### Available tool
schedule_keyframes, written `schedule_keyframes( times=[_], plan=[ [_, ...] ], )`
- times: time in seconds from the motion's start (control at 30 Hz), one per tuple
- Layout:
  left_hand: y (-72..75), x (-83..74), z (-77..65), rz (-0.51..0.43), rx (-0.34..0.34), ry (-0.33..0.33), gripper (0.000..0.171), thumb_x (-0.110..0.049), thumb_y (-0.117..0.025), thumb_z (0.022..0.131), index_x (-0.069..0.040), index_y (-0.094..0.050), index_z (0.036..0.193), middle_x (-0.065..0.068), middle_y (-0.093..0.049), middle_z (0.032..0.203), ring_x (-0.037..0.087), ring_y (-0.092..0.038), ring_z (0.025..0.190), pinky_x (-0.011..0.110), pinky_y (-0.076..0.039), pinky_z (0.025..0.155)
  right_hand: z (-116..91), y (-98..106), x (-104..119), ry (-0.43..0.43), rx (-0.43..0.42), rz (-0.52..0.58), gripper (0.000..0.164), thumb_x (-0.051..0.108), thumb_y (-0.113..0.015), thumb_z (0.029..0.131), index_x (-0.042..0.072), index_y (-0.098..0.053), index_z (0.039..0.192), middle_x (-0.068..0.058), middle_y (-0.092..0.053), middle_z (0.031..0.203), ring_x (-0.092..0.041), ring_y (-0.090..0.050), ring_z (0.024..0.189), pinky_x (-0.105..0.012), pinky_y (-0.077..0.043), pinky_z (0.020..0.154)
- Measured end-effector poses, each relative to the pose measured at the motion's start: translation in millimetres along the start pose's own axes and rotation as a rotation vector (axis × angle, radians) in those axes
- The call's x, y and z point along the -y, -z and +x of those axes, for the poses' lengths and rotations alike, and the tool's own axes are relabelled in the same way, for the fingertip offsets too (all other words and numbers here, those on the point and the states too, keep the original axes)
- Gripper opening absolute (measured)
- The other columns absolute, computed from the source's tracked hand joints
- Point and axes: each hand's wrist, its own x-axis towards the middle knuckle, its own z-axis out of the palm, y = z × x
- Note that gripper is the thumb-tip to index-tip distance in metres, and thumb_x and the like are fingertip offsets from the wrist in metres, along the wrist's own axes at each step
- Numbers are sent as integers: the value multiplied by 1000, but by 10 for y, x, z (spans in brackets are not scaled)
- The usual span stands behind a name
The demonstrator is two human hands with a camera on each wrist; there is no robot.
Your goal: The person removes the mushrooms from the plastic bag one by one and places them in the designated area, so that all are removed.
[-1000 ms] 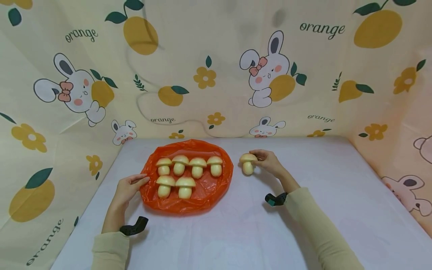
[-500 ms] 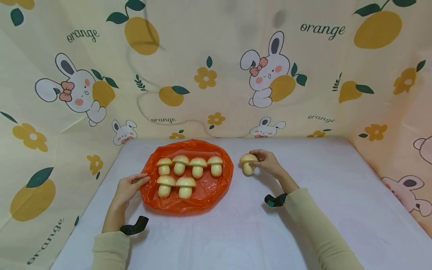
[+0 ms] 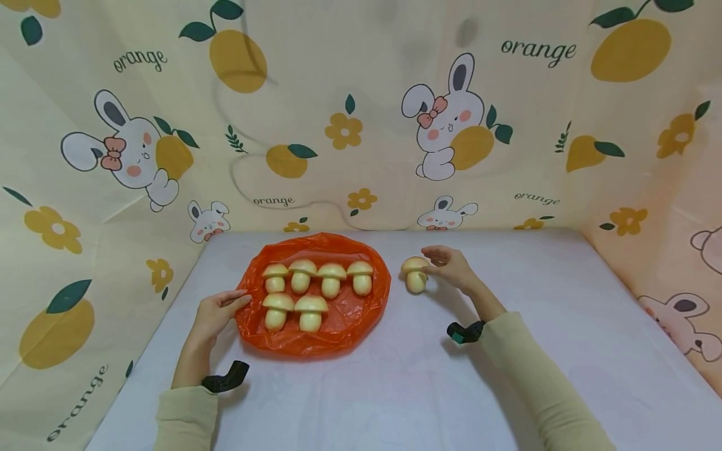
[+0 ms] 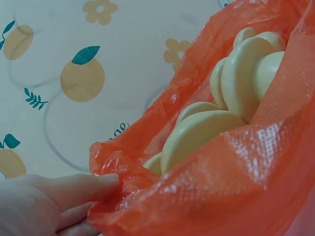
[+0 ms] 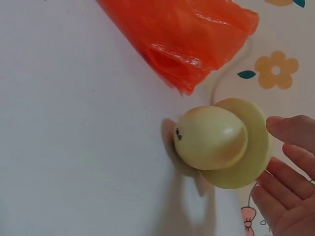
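In the head view, a red-orange plastic bag [image 3: 361, 326] lies spread on the left half of the table, with several cream toy mushrooms [image 3: 331, 279] in two rows inside it. My left hand [image 3: 213, 316] pinches the bag's left rim, thumb above and fingers beneath, as the left wrist view also shows. One more mushroom [image 3: 415, 274] lies on the table just right of the bag. Beside its cap is my right hand [image 3: 454, 269], fingers spread and loosened. In the right wrist view the thumb and fingertips are close to the cap [image 5: 256, 147]; whether they touch is hard to tell.
A white cloth covers the table [image 3: 395, 388]. Behind and at both sides hangs a cream printed curtain [image 3: 372, 94] with rabbits and oranges. Each wrist carries a black camera mount [image 3: 227, 377].
My right hand has loosened its grip on the single mushroom; the fingers have lifted and spread, and the arm has shifted slightly right. The mushroom and my left hand stay in place.
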Motion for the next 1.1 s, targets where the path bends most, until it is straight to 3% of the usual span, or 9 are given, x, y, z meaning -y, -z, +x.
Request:
schedule_keyframes(
  times=[0.5,0.77,0.97,1.1],
  plan=[
    [-6,10,4,-7,1,17,51,-30,-62,94,6,-55,130,-12,-71,92,-6,-58,75,11,-50,71,-70,80,228,9,-41,9,47,6,-67,87,-9,-51,129,-32,-53,134,-45,-49,129,-44,-40,109],
    [-7,13,6,-3,2,16,52,-31,-62,93,5,-55,130,-13,-71,92,-7,-57,75,10,-49,71,-128,52,384,29,-48,10,46,5,-69,86,-8,-55,127,-29,-57,132,-16,-61,117,-39,-44,106],
    [2,10,7,-3,-2,8,52,-31,-62,94,5,-56,129,-13,-70,90,-6,-58,75,11,-50,71,-170,-15,511,69,-30,34,42,4,-69,86,-9,-57,124,-29,-58,130,-17,-62,115,-41,-44,105],
    [5,10,7,-8,0,2,52,-31,-62,94,6,-56,129,-13,-71,91,-6,-58,75,11,-50,71,-187,-62,558,99,-8,43,39,5,-68,87,-8,-58,123,-27,-60,129,-10,-63,111,-40,-46,103]
  ],
)
